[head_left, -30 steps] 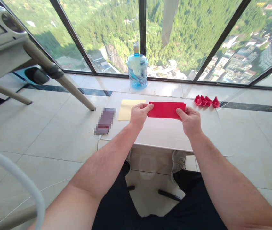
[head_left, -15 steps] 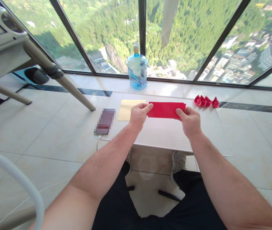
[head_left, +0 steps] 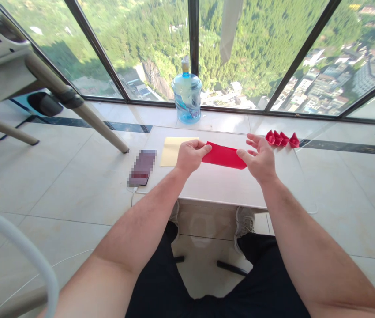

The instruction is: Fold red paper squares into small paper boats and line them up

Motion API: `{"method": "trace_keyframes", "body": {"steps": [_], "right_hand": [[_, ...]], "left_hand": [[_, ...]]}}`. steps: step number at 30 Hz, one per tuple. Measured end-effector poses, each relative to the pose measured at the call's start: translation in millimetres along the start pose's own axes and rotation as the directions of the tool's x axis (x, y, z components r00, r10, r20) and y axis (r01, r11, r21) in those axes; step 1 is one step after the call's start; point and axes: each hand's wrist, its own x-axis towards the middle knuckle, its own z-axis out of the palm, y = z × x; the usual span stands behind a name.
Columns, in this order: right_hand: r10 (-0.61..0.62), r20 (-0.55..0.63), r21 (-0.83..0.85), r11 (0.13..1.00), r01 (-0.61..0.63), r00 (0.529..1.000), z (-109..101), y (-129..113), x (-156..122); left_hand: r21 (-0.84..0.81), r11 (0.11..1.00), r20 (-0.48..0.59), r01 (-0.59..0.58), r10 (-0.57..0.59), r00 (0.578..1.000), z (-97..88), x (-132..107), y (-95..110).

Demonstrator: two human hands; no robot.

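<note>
A folded strip of red paper (head_left: 223,155) is held above the low white table (head_left: 222,190), its right end tipped down towards me. My left hand (head_left: 189,157) pinches its left end between thumb and fingers. At the other end my right hand (head_left: 262,158) has its fingers spread apart, with the thumb at the strip's upper right corner. Left of the strip lies a sheet of pale yellow paper (head_left: 170,151), partly covered by my left hand. Several small folded red paper pieces (head_left: 282,139) stand in a row at the table's far right.
A phone-like device (head_left: 143,168), pixelated, lies at the table's left edge with a white cable. Behind the table, a blue water jug (head_left: 186,99) stands by the window. A metal-legged frame (head_left: 98,126) is at left, and a white curved tube (head_left: 35,256) at lower left.
My right hand has loosened from the strip and its fingers have spread. The strip's right end has dropped towards me. My left hand keeps its pinch.
</note>
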Motion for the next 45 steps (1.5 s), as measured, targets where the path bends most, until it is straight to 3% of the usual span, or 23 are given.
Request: {"method": "trace_keyframes", "body": {"steps": [2,4,7,9,14,20,26,29,33,35,39,45], "right_hand": [[-0.067,0.125,-0.135,0.987,0.084,0.990,-1.6,-9.5,3.3],[-0.033,0.292,-0.190,0.977,0.091,0.956,-0.4,-17.2,4.3],[0.059,0.452,-0.188,0.982,0.031,0.890,4.3,-23.2,1.8],[0.131,0.482,-0.181,0.982,-0.047,0.866,7.0,-24.6,-0.8],[0.243,0.377,-0.082,0.970,-0.229,0.894,9.0,-25.8,-3.8],[0.379,0.209,0.209,0.883,-0.420,0.901,18.6,-19.2,-4.6],[0.443,0.130,0.284,0.840,-0.461,0.887,27.8,-21.2,-6.7],[0.480,0.085,0.252,0.838,-0.485,0.873,23.1,-22.7,-4.4],[0.459,0.008,0.280,0.852,-0.443,0.888,11.5,-18.7,0.5],[0.439,0.014,0.293,0.857,-0.423,0.898,9.2,-16.8,1.1],[0.462,0.062,0.298,0.838,-0.458,0.885,17.3,-18.2,-3.5],[0.458,0.093,0.281,0.839,-0.465,0.884,29.2,-22.5,-10.0]], "left_hand": [[0.090,0.995,0.081,-0.032,0.025,0.996,1.6,-0.8,2.0],[0.155,0.986,0.157,-0.066,0.041,0.987,4.4,-1.7,2.1],[0.180,0.980,0.264,-0.080,0.030,0.964,8.8,-2.6,0.9],[0.182,0.981,0.309,-0.072,0.012,0.951,10.8,-3.1,0.8],[0.075,0.997,0.264,0.019,-0.038,0.964,15.4,-5.3,2.5],[-0.295,0.930,0.175,0.220,-0.174,0.969,28.9,-10.3,-0.8],[-0.391,0.903,0.054,0.179,-0.172,0.984,35.5,-7.4,-4.3],[-0.372,0.914,0.005,0.162,-0.173,0.985,30.1,-2.2,-5.2],[-0.342,0.929,-0.150,0.141,-0.202,0.968,19.0,3.0,-4.1],[-0.348,0.924,-0.107,0.160,-0.209,0.972,17.0,2.7,-3.0],[-0.361,0.908,0.079,0.210,-0.194,0.978,24.5,-1.3,-2.8],[-0.389,0.910,-0.036,0.144,-0.171,0.985,35.3,-3.3,-4.8]]}}
